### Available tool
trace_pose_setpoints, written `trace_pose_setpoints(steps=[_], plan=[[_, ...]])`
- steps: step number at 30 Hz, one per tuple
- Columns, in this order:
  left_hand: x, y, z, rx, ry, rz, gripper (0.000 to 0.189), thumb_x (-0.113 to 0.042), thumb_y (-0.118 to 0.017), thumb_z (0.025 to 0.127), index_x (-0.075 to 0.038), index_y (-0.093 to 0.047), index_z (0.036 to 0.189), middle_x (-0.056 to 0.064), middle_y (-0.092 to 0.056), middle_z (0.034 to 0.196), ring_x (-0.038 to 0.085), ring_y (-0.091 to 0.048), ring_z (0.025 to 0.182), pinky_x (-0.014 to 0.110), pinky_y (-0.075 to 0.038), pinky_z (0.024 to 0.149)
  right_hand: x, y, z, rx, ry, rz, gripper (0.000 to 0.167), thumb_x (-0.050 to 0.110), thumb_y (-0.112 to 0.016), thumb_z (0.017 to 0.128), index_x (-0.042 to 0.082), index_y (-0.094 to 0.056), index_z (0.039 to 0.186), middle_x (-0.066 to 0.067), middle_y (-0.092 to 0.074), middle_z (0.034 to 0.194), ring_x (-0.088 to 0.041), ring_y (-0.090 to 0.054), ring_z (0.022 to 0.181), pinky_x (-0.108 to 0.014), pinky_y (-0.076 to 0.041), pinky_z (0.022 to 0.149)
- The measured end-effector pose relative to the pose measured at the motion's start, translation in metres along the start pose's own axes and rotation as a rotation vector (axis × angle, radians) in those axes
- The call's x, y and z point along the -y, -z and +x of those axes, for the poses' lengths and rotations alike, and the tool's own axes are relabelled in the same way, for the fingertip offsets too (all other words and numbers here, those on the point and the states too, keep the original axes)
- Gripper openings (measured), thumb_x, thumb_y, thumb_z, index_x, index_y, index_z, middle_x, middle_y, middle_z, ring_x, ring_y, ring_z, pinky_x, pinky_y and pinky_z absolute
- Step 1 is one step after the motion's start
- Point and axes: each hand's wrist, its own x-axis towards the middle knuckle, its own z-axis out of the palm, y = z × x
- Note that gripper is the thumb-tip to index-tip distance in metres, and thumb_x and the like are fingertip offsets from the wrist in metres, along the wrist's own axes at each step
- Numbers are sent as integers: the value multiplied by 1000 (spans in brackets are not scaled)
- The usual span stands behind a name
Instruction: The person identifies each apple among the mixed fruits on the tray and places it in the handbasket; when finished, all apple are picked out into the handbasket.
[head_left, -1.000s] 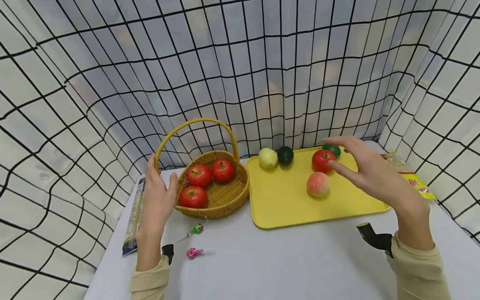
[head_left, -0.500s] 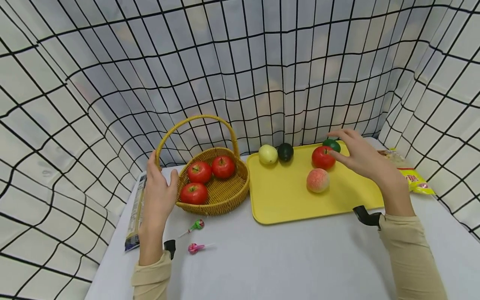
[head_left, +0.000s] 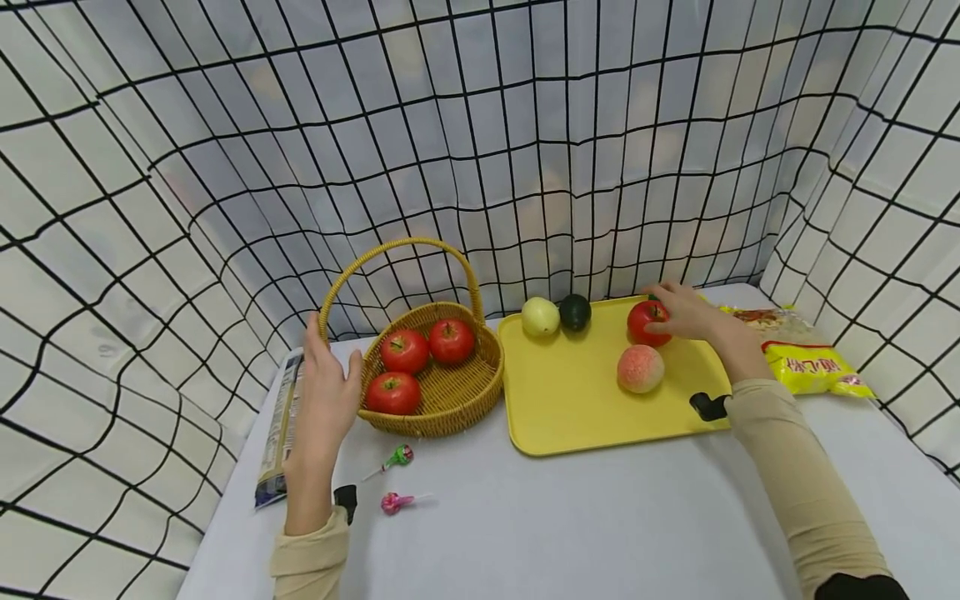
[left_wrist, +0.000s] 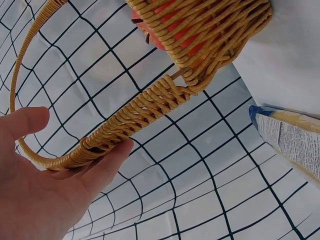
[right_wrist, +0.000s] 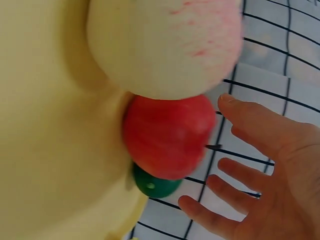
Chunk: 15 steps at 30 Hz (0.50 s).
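Observation:
My left hand (head_left: 326, 400) rests its straight fingers against the outer side of the wicker basket's handle (left_wrist: 125, 117), thumb held apart. Several red apples (head_left: 393, 393) lie in the basket (head_left: 468, 412). At the back right of the yellow tray (head_left: 570, 421), my right hand (head_left: 686, 312) reaches over a red apple (right_wrist: 170, 135). Its fingers are spread, and in the right wrist view a gap shows between them and the apple. A peach (head_left: 640, 369) sits in front of that apple. Behind it is a green fruit (right_wrist: 157, 185), hidden by the hand in the head view.
A pale green fruit (head_left: 540, 317) and a dark green one (head_left: 575, 312) sit at the tray's back left. Two lollipops, green (head_left: 400, 455) and pink (head_left: 393, 502), lie before the basket. Packets flank the table, left (head_left: 281, 433) and right (head_left: 813, 367). Black netting surrounds the back and sides.
My right hand has moved left and down toward the red apple at the tray's back right. The left hand stays at the basket handle.

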Motion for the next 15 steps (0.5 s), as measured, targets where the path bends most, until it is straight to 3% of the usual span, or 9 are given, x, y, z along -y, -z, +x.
trace_pose_setpoints(steps=[8, 15], plan=[[4, -2, -3, 56, 52, -10, 82, -30, -42, 110, -21, 20, 163, 17, 0, 174, 47, -36, 150, 66, -38, 115, -15, -23, 10, 57, -50, 63, 73, 19, -70, 97, -2, -32, 154, -41, -24, 155, -64, -24, 141, -77, -33, 111], [4, -2, 0, 39, 36, -9, 81, -31, -40, 110, -22, 20, 163, 17, -1, 174, 46, -36, 150, 66, -40, 113, -19, -27, 12, 52, -43, 63, 74, 19, -70, 97, 1, -29, 155, -40, -29, 152, -60, -29, 137, -76, -35, 109]])
